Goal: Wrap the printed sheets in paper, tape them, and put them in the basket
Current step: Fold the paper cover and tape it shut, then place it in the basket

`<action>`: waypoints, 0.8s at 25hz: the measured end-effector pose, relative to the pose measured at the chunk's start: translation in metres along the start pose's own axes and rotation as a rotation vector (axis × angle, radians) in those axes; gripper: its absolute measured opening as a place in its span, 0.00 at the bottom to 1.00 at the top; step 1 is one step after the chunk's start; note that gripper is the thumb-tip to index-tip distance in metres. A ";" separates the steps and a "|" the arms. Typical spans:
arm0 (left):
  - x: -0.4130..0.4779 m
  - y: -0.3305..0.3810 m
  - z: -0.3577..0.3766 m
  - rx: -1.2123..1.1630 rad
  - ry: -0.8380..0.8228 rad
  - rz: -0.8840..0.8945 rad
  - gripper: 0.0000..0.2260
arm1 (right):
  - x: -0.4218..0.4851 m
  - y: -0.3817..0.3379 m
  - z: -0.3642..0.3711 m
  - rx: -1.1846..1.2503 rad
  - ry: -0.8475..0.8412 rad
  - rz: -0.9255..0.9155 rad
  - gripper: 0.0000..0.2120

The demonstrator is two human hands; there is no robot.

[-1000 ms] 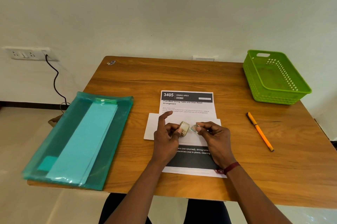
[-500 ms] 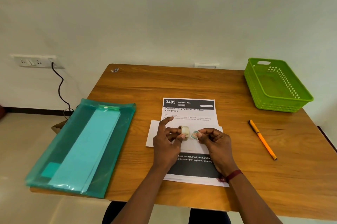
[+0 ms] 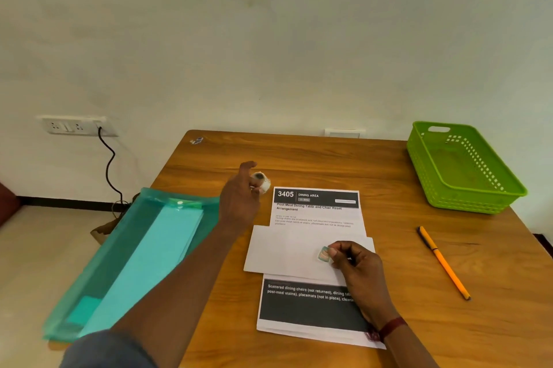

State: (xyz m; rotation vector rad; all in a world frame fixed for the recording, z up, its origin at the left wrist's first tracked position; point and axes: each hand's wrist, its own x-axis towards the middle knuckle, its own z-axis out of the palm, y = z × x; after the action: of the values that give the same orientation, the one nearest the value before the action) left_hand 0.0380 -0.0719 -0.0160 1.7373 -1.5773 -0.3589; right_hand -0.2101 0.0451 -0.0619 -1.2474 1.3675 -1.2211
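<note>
My left hand (image 3: pixel 242 197) held the small round tape roll (image 3: pixel 260 180) in curled fingers, just beside the top left corner of the printed sheets (image 3: pixel 311 307). My right hand (image 3: pixel 356 263) pinched a short glossy piece of tape (image 3: pixel 324 255) over the plain white paper (image 3: pixel 284 251) lying across the flat sheets. The green plastic basket (image 3: pixel 472 203), with perforated walls, stood well apart on the wooden table (image 3: pixel 299 158).

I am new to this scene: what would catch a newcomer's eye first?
At the centre, the right hand pinches a tape piece over the white paper lying across the printed sheets, while the left hand holds the tape roll farther back. The bright green basket stands at the far right; a teal folder lies at the left edge.
</note>
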 end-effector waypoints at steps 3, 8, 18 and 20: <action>0.023 -0.008 0.000 0.235 -0.062 0.014 0.30 | 0.000 0.002 0.000 -0.012 0.009 0.005 0.03; 0.048 -0.022 0.000 0.432 -0.127 0.077 0.30 | 0.001 0.000 0.001 -0.024 0.008 0.000 0.05; 0.060 -0.036 0.006 0.527 -0.196 0.160 0.35 | 0.001 0.000 0.002 -0.015 0.011 -0.009 0.05; 0.054 -0.033 0.002 0.494 -0.187 0.159 0.37 | 0.002 -0.001 0.002 0.017 0.025 0.015 0.05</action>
State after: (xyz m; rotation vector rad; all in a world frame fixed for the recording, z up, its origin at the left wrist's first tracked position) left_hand 0.0717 -0.1249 -0.0251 1.9634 -2.0551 -0.0513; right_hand -0.2085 0.0430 -0.0614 -1.2117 1.3795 -1.2397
